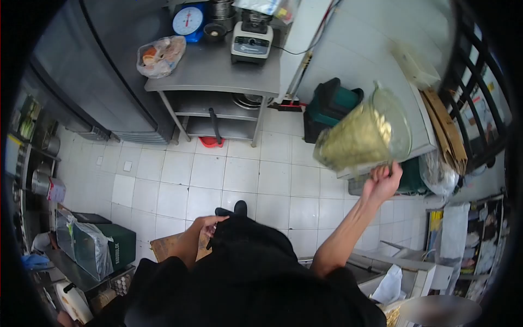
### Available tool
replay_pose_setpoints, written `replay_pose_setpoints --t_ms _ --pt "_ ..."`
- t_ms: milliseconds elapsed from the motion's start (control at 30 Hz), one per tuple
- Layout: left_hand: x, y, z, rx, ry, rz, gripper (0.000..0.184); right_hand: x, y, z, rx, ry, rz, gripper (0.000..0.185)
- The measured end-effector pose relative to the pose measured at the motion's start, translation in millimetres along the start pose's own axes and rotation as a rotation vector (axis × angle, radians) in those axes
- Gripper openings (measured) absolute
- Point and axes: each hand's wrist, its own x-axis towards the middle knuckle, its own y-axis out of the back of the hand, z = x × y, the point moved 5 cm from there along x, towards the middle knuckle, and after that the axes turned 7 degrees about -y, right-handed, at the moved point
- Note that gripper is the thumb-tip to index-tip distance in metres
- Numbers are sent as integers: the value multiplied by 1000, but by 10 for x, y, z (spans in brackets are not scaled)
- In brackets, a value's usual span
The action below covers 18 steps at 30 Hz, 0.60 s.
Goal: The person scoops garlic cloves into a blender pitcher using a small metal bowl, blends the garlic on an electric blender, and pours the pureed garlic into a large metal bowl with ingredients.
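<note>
My right hand [382, 184] is closed on the handle of a clear blender jar [348, 140], held out to the right and tilted. Pale yellowish pieces [370, 131] fill much of the jar; motion blur hides what they are. My left hand [210, 222] hangs beside my dark clothing at waist height. Its fingers are loosely bent and apart, with nothing seen in them. Away at the back, a blender base [252, 41] stands on a steel table [218, 77].
A blue dial scale [188, 23] and a plastic bag of food [161, 56] share the steel table. Green bins [332, 106] stand behind the jar. A counter edge [430, 136] and flattened cardboard [447, 133] lie to the right. A green box [101, 245] is at left.
</note>
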Motion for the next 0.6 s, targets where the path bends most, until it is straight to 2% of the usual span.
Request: replay_pose_setpoints --t_ms 33,100,133,200,233,300,333,367,467,567,600 --pt "-139 -24 253 -13 2 -46 88 181 -301 92 5 -21 -43 34" --pt "-425 -86 720 44 -106 122 98 511 -880 290 55 -69 -81 35" --pt "-406 -43 809 33 -111 133 98 675 -1168 393 75 -77 -138 35" --pt "-312 7 958 302 -181 140 103 985 -1743 591 114 -81 -208 33" --pt "-276 -31 984 168 -235 0 101 1148 -2035 701 136 -77 -224 31" --pt "-96 146 934 -24 -139 35 98 1542 -2580 971 168 -87 -306 28" --pt "-378 103 1126 -17 -165 252 79 1691 -2874 1087 180 -88 -345 28" --pt "-302 165 1155 -39 -174 260 79 1819 -3140 1212 188 -92 -383 27" --pt "-41 407 1093 -310 -494 493 42 2218 -3844 1672 209 -144 -450 26" --pt "-29 408 1418 -380 -517 628 33 2503 -4391 2158 171 -209 -441 26" --pt "-37 429 1531 -355 -530 743 32 2512 -4529 2261 183 -240 -405 26"
